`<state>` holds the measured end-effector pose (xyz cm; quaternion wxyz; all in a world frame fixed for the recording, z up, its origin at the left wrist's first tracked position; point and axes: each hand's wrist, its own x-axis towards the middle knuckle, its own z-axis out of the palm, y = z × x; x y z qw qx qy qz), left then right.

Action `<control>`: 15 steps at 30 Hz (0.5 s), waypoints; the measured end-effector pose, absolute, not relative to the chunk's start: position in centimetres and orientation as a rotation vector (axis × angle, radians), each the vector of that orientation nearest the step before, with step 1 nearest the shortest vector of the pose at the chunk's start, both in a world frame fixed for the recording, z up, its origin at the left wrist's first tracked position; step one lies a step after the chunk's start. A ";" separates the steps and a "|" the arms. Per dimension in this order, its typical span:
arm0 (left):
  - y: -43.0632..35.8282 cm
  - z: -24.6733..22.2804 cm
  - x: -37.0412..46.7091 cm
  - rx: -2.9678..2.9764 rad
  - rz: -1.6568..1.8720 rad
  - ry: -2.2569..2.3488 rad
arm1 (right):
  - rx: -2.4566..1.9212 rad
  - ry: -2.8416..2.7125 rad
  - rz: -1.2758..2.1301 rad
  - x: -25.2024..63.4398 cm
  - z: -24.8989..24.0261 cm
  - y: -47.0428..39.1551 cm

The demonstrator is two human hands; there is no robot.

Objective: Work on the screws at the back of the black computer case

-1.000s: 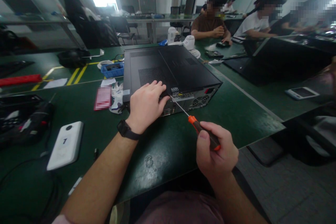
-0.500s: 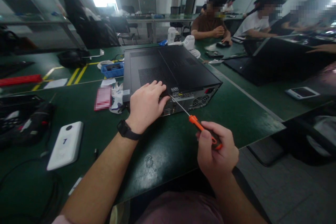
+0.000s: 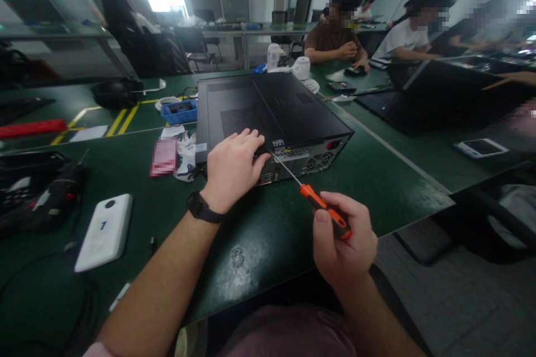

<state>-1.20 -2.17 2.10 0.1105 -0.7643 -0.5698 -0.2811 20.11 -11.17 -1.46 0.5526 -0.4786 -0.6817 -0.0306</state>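
A black desktop computer case (image 3: 288, 106) lies flat on the green table, its rear panel with a fan grille toward me. My left hand (image 3: 237, 164), wearing a dark watch, is closed over the rear top edge, fingers on top and thumb at the back. Something dark between thumb and forefinger is too hidden to make out. My right hand (image 3: 345, 240) is wrapped around the orange and black handle of a screwdriver (image 3: 310, 192). Its shaft slants up to the rear edge, the tip beside my left thumb. What the tip touches is too small to see.
Left of the case are a blue tray (image 3: 180, 113), a white glove (image 3: 186, 159) and a white power bank (image 3: 104, 232). A black power tool (image 3: 58, 195) lies farther left. Right are a phone (image 3: 481, 148) and a large black panel (image 3: 402, 109). Co-workers sit beyond.
The screwdriver handle has turned a little in my right hand, and that hand has shifted slightly left. My left hand stays in place on the case.
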 end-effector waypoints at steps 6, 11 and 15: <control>-2.2 2.1 -1.2 -2.250 -0.846 -1.663 | -1.065 -1.651 -0.104 20.0 -1.2 -11.0; -2.2 2.2 -1.2 -2.241 -0.826 -1.649 | -1.186 -1.590 -0.086 20.1 -1.5 -11.2; -2.2 2.1 -1.2 -2.232 -0.830 -1.644 | -1.104 -1.643 -0.080 20.2 -1.1 -11.2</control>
